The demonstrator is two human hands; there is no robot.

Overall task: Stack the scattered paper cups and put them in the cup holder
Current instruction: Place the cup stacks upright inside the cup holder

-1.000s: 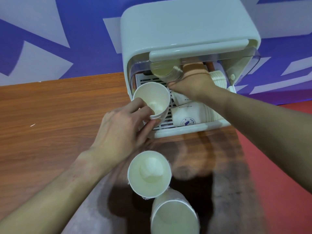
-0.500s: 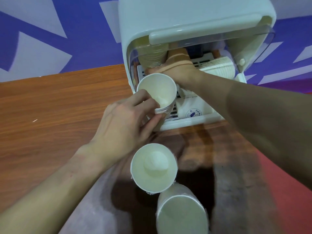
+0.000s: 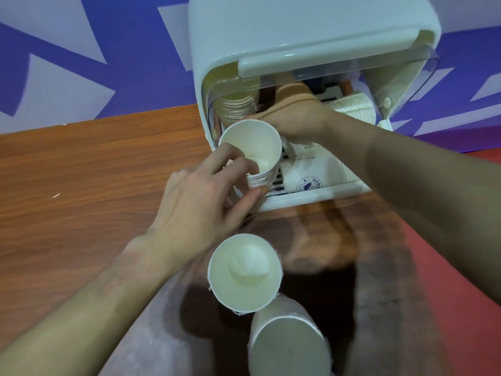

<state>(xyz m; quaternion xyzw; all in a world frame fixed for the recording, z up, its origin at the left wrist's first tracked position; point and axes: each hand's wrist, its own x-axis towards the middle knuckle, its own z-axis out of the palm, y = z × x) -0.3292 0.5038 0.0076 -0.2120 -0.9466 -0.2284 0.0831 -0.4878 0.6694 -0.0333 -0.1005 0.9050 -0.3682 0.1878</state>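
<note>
Cup stack (image 3: 261, 169) nearer cup holder (image 3: 311, 31) now

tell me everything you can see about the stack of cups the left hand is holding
The stack of white paper cups is several cups nested together, their rolled rims showing as ridges along the side. It is tilted, mouth open toward the camera, the inside plain cream white. The left hand grips it by the side, fingers on top and thumb beneath. It sits at the front left of the white plastic cup holder, over the slotted tray, with the right hand just behind its rim.
</note>
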